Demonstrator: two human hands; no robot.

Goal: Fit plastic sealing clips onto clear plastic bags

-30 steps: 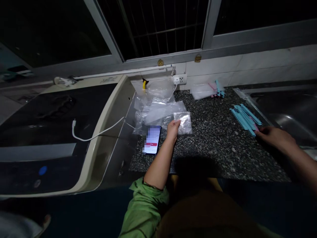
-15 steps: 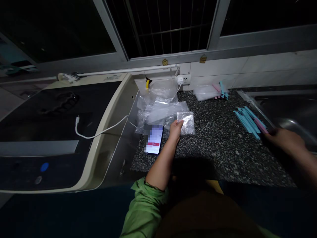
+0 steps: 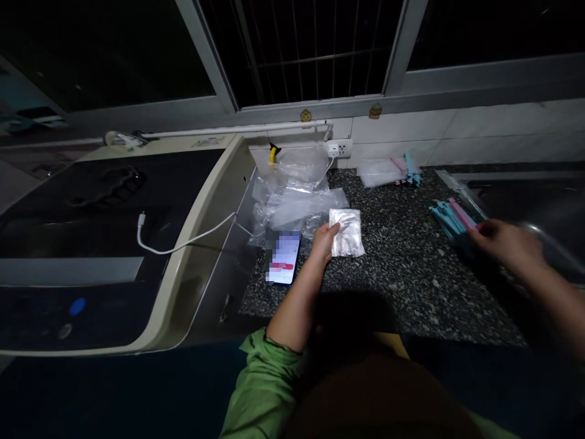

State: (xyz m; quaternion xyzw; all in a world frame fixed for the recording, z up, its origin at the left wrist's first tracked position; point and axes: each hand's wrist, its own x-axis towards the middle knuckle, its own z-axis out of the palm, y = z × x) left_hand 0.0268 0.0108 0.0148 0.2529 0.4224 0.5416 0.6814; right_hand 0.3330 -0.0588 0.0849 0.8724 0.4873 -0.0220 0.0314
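Right hand [image 3: 512,247], pink strip [image 3: 462,214] held, shifted left

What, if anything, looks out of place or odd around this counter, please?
A white cable trails onto the dark appliance lid, its end connected to nothing, which looks stray. Clear bags behind the phone form an untidy heap. No spill or damage shows, though the light is dim.

Pink strip [image 3: 461,213], speckled black countertop [image 3: 393,262]
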